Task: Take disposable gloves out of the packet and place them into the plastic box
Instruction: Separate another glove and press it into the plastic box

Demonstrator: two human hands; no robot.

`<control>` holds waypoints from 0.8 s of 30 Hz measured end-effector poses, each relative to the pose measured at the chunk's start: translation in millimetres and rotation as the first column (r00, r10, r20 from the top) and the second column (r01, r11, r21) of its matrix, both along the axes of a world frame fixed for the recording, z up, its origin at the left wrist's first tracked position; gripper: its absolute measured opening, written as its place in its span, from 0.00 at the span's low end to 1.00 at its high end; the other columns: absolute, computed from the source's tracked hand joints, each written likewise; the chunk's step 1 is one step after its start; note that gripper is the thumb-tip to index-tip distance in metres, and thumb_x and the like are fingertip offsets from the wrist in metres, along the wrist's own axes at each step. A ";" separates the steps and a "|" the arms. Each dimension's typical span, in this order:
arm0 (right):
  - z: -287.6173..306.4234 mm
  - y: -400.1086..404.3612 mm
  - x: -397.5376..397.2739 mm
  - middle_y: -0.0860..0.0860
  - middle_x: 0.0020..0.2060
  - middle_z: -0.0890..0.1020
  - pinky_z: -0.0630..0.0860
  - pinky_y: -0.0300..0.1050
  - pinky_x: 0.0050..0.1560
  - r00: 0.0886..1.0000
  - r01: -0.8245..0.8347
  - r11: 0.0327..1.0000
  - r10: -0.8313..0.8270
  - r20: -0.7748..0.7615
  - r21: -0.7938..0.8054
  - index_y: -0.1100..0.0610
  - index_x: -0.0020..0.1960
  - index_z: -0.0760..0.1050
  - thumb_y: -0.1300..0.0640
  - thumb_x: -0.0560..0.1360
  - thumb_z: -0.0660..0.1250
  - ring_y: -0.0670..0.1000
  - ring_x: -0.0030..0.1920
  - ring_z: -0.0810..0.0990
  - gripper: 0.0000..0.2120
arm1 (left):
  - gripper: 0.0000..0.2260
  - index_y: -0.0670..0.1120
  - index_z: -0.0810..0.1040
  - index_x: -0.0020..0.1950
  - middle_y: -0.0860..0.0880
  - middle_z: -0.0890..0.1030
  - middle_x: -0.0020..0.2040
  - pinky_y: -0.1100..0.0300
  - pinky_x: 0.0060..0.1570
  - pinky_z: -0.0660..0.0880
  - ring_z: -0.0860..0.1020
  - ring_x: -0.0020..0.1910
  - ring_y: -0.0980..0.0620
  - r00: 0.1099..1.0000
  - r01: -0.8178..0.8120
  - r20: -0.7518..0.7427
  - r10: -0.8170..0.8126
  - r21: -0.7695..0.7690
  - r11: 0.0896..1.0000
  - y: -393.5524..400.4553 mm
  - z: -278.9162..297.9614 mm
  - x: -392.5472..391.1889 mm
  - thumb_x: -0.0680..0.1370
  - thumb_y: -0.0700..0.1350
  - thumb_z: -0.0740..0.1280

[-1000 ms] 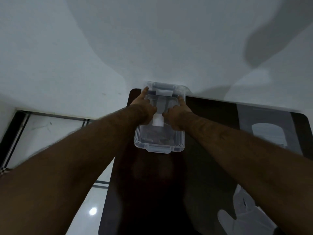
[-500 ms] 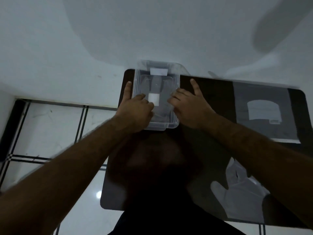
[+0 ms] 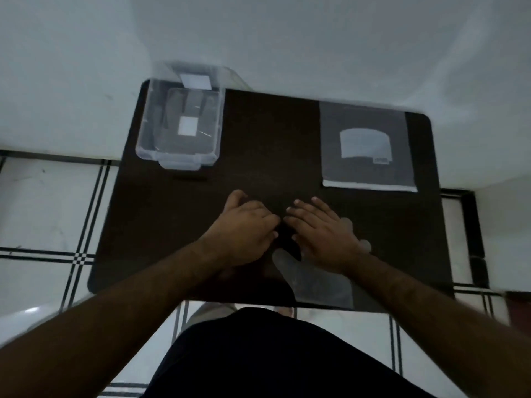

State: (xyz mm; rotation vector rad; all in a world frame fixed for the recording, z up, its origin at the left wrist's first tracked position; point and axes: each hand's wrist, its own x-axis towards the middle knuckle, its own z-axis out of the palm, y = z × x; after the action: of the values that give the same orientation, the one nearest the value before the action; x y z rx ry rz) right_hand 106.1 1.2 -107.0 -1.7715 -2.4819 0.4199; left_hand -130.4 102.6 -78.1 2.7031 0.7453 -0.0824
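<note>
- The left hand lies palm down on the dark counter, fingers loosely curled and gripping nothing, its fingertips almost meeting those of the other hand.
- The right hand is flat with fingers spread and holds nothing; it rests on the finger end of a translucent disposable glove.
- That glove lies flat near the counter's front edge, its thumb poking out to the left below the gap between the hands, two fingertips showing past the right hand's outer side, its cuff toward the person.
- Both bare forearms reach in from the bottom corners, and dark clothing fills the lower centre of the view.
- The clear plastic box stands at the far left corner of the counter, well apart from the hands, with a white label on it; pale glove shapes seem to lie inside, though the blur and dim light make that hard to confirm.
- The glove packet, a flat grey pouch with a pale curved panel and a white strip along its near edge, lies at the far right of the counter.
- White floor tiles with black lines show around the counter.
</note>
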 end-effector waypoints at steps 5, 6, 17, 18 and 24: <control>-30.8 -100.5 51.4 0.56 0.71 0.82 0.62 0.65 0.80 0.996 -0.072 0.986 0.079 0.039 -0.147 0.54 0.72 0.80 0.43 0.84 0.58 0.59 0.75 0.78 0.24 | 0.11 0.54 0.82 0.60 0.55 0.85 0.58 0.43 0.71 0.62 0.79 0.63 0.51 0.992 0.124 -0.033 -0.126 -0.049 0.991 -89.8 -45.1 43.4 0.85 0.54 0.63; -37.4 -118.6 59.4 0.56 0.71 0.82 0.62 0.64 0.81 0.995 -0.072 0.980 0.082 0.050 -0.185 0.54 0.72 0.80 0.40 0.84 0.58 0.59 0.75 0.78 0.25 | 0.11 0.54 0.82 0.60 0.54 0.85 0.59 0.43 0.71 0.63 0.79 0.63 0.50 0.986 0.152 -0.057 -0.154 -0.046 0.987 -105.6 -55.4 47.8 0.84 0.56 0.63; -76.2 -206.9 80.1 0.54 0.60 0.86 0.78 0.59 0.68 0.987 0.022 0.985 0.006 0.161 -0.172 0.54 0.66 0.82 0.54 0.72 0.80 0.57 0.60 0.85 0.23 | 0.33 0.49 0.79 0.70 0.48 0.84 0.61 0.44 0.60 0.79 0.82 0.59 0.44 0.967 0.058 -0.248 -0.054 0.008 0.998 -204.3 -100.4 46.0 0.66 0.41 0.83; -75.8 -207.3 78.4 0.54 0.59 0.86 0.79 0.59 0.66 0.988 0.015 0.989 0.008 0.156 -0.148 0.54 0.65 0.83 0.56 0.72 0.80 0.57 0.58 0.85 0.21 | 0.32 0.49 0.80 0.69 0.48 0.84 0.61 0.44 0.59 0.80 0.83 0.59 0.44 0.967 0.046 -0.253 -0.041 0.016 0.999 -206.4 -99.6 45.8 0.65 0.40 0.83; -78.6 -210.5 70.6 0.51 0.52 0.88 0.81 0.56 0.61 0.992 -0.024 0.997 0.034 0.119 -0.078 0.51 0.56 0.84 0.55 0.73 0.80 0.54 0.53 0.86 0.13 | 0.22 0.51 0.86 0.57 0.50 0.87 0.51 0.48 0.52 0.82 0.85 0.50 0.46 0.983 0.006 -0.184 0.012 0.094 0.996 -210.1 -98.3 41.7 0.65 0.40 0.84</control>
State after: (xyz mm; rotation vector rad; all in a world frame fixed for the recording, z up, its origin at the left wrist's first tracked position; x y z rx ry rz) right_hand 176.8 -209.3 -185.6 -1.8430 -2.6089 0.4276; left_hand -88.7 -107.5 -176.4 2.8114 0.8252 -0.3079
